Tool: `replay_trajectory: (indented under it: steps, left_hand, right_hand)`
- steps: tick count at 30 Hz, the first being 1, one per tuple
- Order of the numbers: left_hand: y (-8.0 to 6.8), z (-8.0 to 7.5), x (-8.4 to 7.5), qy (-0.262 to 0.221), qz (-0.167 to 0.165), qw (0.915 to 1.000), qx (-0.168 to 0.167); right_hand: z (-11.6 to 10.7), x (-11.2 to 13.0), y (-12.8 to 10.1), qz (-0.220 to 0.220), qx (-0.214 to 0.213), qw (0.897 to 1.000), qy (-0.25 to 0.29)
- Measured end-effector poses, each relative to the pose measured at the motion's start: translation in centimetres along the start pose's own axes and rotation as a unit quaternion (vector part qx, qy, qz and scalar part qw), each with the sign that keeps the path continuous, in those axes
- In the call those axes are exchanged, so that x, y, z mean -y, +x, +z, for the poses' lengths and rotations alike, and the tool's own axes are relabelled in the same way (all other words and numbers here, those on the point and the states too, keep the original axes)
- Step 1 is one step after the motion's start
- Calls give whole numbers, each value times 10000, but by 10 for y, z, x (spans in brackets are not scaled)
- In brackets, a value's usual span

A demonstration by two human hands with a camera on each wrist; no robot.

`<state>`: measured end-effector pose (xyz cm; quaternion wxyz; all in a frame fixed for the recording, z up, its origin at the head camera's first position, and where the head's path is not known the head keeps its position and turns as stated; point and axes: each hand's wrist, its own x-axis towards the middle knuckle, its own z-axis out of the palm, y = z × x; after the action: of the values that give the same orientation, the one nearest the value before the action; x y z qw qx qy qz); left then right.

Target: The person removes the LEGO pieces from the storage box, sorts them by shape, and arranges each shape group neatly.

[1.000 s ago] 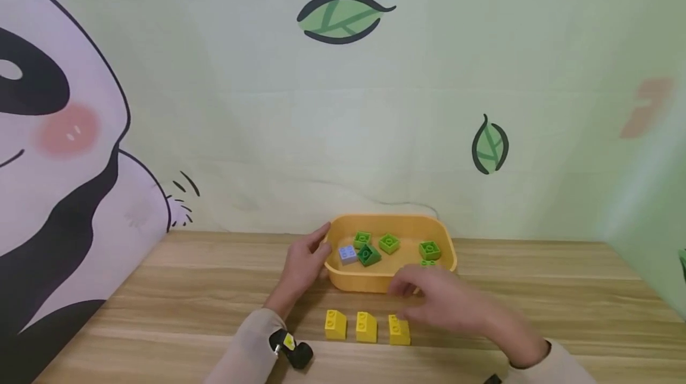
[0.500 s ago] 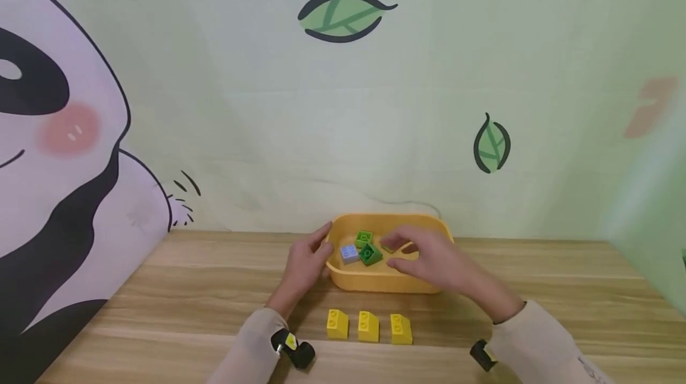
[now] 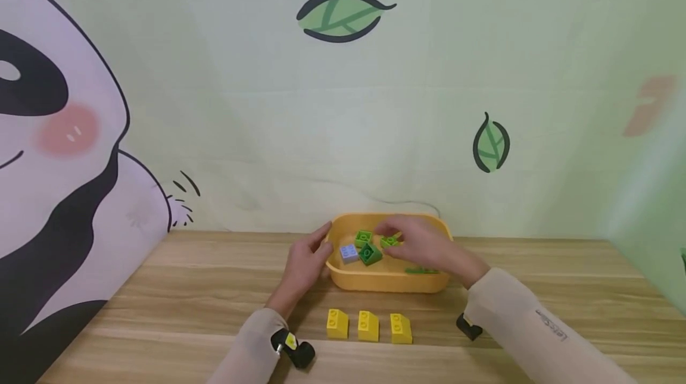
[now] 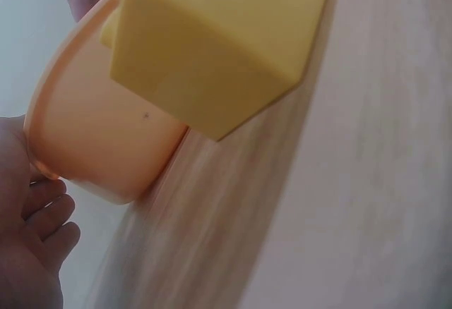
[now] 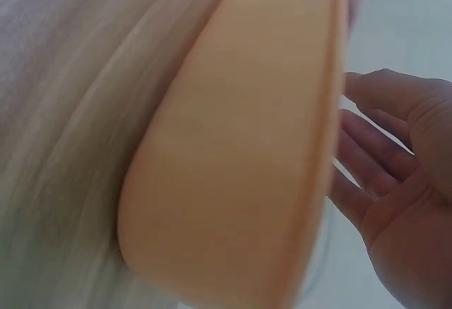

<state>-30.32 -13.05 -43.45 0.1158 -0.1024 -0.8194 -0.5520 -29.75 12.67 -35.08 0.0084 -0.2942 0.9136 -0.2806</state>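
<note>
My left hand (image 3: 301, 264) holds the left end of an orange plastic bin (image 3: 386, 283), thumb at the rim and other fingers along the outside. My right hand (image 3: 423, 246) reaches over the bin, thumb and fingers spread around a light green toy brick (image 3: 389, 242). In the right wrist view the bin's rim hides those fingertips. Left of them inside the bin lie another light green brick (image 3: 363, 238), a dark green brick (image 3: 370, 254) and a pale blue brick (image 3: 348, 253). More green shows below the right hand, partly hidden.
Three yellow slope bricks stand in a row before the bin: left one (image 3: 337, 324), middle one (image 3: 368, 325), right one (image 3: 401, 328). The wooden tabletop (image 3: 187, 289) meets a printed backdrop (image 3: 241, 134) close behind the bin.
My right hand has gone from beside the rightmost yellow brick forward into the bin, reaching the light green brick. The left hand stays on the bin; the yellow bricks keep their places.
</note>
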Motion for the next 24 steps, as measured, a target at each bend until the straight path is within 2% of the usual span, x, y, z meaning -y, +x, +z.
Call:
replay_trajectory:
  steps: [10,16,24]
  left_hand:
    - [2,-1,2,59,117,9999,10]
    - [0,-1,3,38,128,9999,-24]
    - [1,1,2,37,75,10000,-19]
  right_hand:
    - [22,-14,18,172,134,9993,317]
    - [34,-20,22,78,96,9993,345]
    - [41,-23,23,307,116,9981,526]
